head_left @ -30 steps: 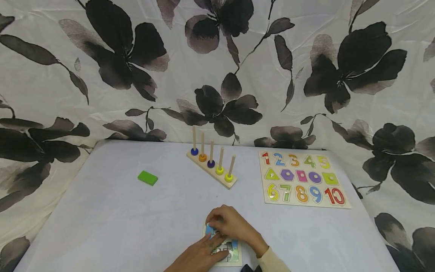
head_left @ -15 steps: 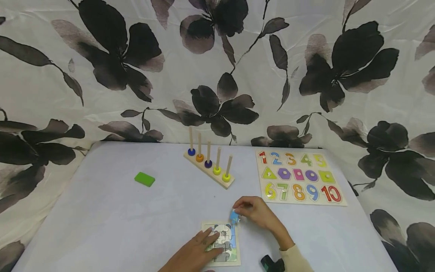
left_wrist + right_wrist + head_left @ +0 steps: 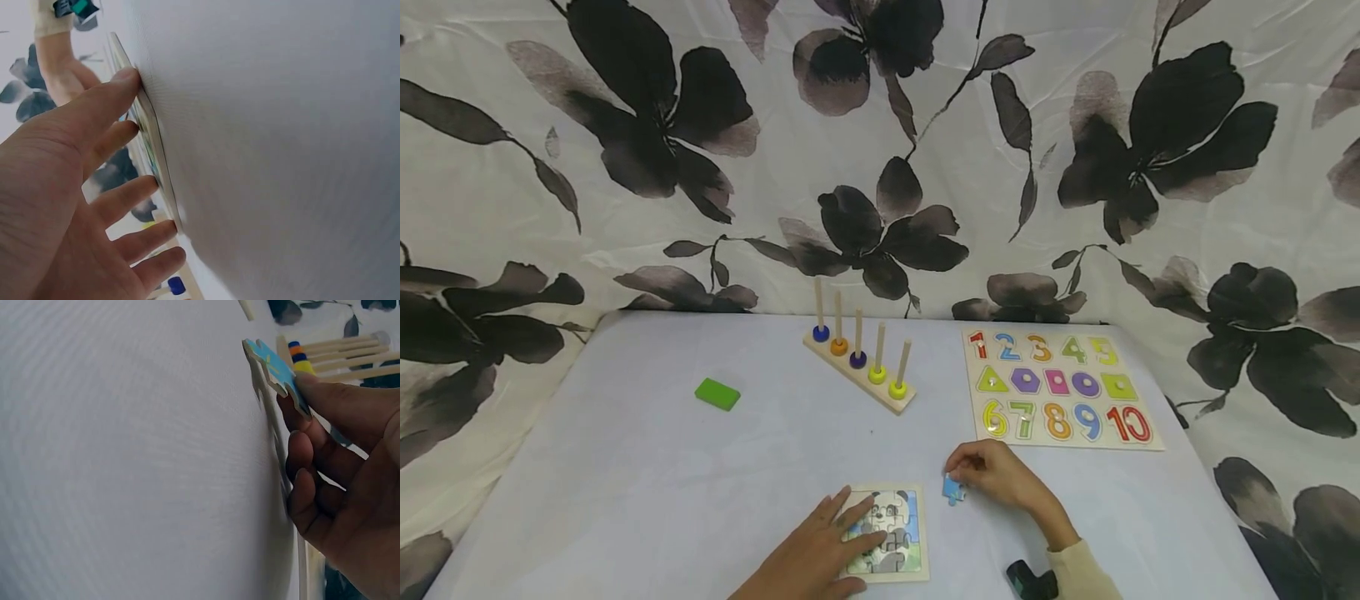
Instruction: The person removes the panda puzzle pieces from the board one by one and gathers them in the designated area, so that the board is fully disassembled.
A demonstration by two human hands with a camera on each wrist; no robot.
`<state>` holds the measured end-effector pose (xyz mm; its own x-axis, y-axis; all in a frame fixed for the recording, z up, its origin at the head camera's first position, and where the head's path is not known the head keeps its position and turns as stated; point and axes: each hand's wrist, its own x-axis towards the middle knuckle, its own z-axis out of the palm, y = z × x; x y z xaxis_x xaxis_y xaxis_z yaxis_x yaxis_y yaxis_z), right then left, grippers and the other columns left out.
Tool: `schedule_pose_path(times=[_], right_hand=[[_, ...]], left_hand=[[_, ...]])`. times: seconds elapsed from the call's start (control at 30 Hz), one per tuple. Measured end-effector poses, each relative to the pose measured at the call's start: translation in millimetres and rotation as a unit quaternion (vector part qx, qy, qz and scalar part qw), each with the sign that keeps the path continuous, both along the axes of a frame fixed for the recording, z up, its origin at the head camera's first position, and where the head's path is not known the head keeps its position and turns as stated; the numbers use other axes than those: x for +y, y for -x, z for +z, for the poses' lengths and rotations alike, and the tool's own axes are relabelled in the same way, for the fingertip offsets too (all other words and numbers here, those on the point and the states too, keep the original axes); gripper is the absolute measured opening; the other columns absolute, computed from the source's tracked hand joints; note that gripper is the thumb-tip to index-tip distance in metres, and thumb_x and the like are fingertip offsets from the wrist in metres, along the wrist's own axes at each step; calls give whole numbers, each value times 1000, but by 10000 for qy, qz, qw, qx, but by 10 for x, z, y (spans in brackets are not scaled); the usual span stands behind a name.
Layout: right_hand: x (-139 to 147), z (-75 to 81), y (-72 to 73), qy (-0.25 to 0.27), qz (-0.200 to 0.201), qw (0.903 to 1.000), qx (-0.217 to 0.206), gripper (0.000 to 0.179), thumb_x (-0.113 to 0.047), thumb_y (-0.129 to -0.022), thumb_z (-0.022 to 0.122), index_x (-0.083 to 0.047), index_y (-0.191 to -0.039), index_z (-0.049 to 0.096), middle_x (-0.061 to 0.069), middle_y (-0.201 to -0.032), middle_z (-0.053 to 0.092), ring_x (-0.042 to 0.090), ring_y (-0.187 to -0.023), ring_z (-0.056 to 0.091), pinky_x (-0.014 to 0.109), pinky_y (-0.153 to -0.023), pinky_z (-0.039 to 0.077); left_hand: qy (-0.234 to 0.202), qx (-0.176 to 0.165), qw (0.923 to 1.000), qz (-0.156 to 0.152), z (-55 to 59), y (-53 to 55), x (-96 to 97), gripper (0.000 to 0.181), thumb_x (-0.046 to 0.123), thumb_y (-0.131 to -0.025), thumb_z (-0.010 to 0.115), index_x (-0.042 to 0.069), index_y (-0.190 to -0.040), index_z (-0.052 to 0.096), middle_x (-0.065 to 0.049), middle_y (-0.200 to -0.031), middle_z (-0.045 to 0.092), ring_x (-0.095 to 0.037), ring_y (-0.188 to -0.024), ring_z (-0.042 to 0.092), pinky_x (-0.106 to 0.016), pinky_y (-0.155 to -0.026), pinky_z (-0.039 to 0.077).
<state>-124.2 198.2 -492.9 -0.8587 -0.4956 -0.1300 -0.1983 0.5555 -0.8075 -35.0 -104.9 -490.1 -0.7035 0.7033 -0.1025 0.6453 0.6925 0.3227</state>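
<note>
A panda jigsaw puzzle in a pale wooden frame lies near the front of the table. My left hand rests on its left side with fingers spread, covering part of the picture. In the left wrist view the thumb lies along the frame's edge. To the right of the puzzle, my right hand pinches a blue puzzle piece between thumb and fingers. In the right wrist view that blue piece is tilted just over the white cloth, with a knobbed wooden edge showing.
Behind the puzzle stands a wooden peg stacker with coloured rings. A number and shape board lies at the back right. At left is a green block. A black wrist device sits by the right sleeve.
My right hand has lifted away from the puzzle's upper left and moved right, carrying the blue puzzle piece off the board. The left hand stays on the puzzle, shifted slightly left.
</note>
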Motion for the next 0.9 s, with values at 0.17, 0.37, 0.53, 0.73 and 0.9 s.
schedule_pose_path(times=[0.17, 0.37, 0.53, 0.73, 0.9], right_hand=[[-19, 7, -6, -65, 30, 9999, 95, 4, -11, -88, 68, -12, -88, 72, -6, -76, 65, 5, -67, 55, 22, -62, 48], [-33, -24, -19, -112, 32, 9999, 99, 5, -11, -88, 68, -12, -88, 73, -7, -76, 65, 5, -67, 55, 22, -61, 48], [-52, -29, -35, -195, -52, 9996, 178, 5, -11, -88, 68, -13, -88, 73, -8, -77, 64, 5, -68, 53, 22, -62, 47], [-65, -61, -43, -185, -126, 9984, 523, 6, -11, -87, 69, -15, -88, 74, -9, -79, 64, 4, -70, 53, 22, -63, 47], [-76, -92, -39, -191, -211, 9962, 826, 6, -12, -86, 71, -17, -88, 74, -11, -79, 63, 3, -70, 52, 21, -64, 47]], left_hand=[[29, -9, 9998, 187, 0, 42, -16, 54, 47, -85, 68, 32, -135, 55, -6, -148, 43, -41, -137, 34, -55, -107, 34], [2, 104, 9994, 333, -13, 62, -40, 55, 45, -82, 71, 31, -133, 57, -6, -148, 43, -40, -138, 33, -55, -107, 35], [-73, 135, 9989, 441, -5, 72, -52, 54, 43, -81, 73, 30, -132, 58, -7, -147, 44, -40, -138, 33, -55, -106, 35], [-78, 102, 9988, 470, -12, 82, -56, 54, 44, -81, 73, 31, -131, 58, -6, -148, 44, -39, -139, 32, -55, -108, 33], [-109, 5, 9986, 510, -22, 82, -57, 54, 43, -81, 72, 30, -132, 58, -5, -149, 41, -38, -140, 29, -55, -109, 31]])
